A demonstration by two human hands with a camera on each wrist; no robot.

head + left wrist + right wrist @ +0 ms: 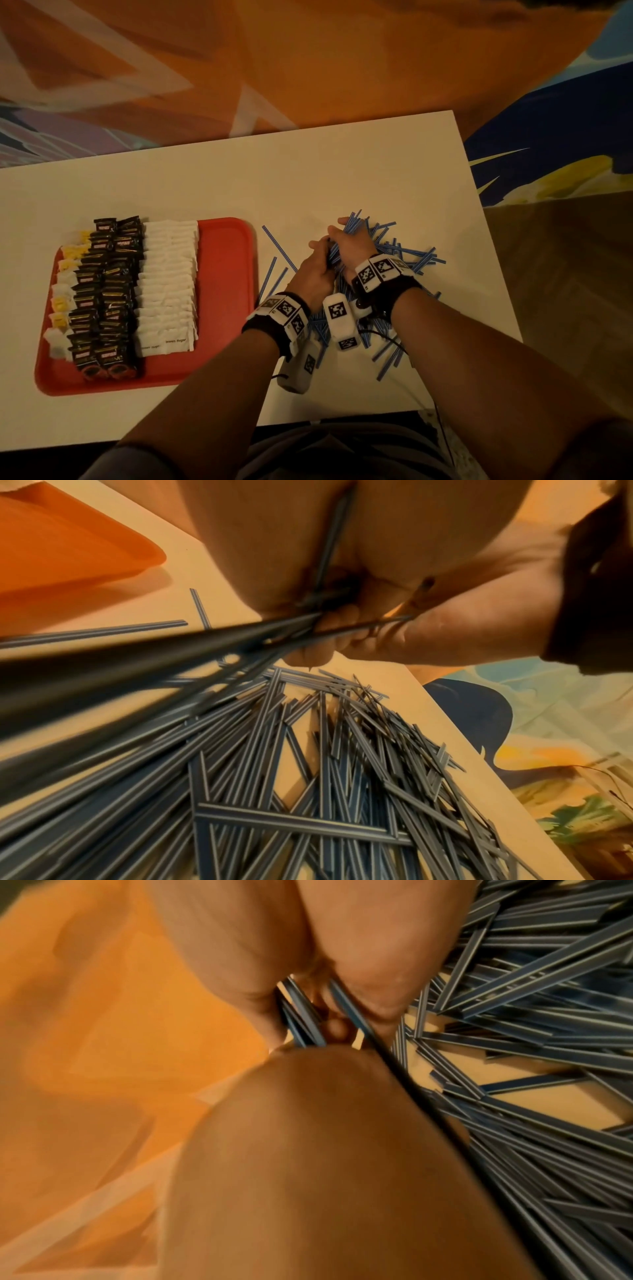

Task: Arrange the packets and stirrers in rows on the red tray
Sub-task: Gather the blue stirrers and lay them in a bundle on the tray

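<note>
Rows of packets [137, 291] are laid on the left half of the red tray [226, 274], toward the desk's [308, 178] left edge. Right of it, a bundle of stirrers [334, 255], long axis pointing toward the far edge, is gripped by left hand [313, 274] and right hand [352, 245] above the scattered stirrer pile [404, 253].

Packets [137, 291] on tray [226, 274] left, stirrers [404, 253] right – both on table [308, 178]

Tray [226, 260] — smooth red plastic; stirrers [308, 777] — thin ribbed plastic; white packets [168, 284] — matt paper; black packets [109, 291] — glossy.
</note>
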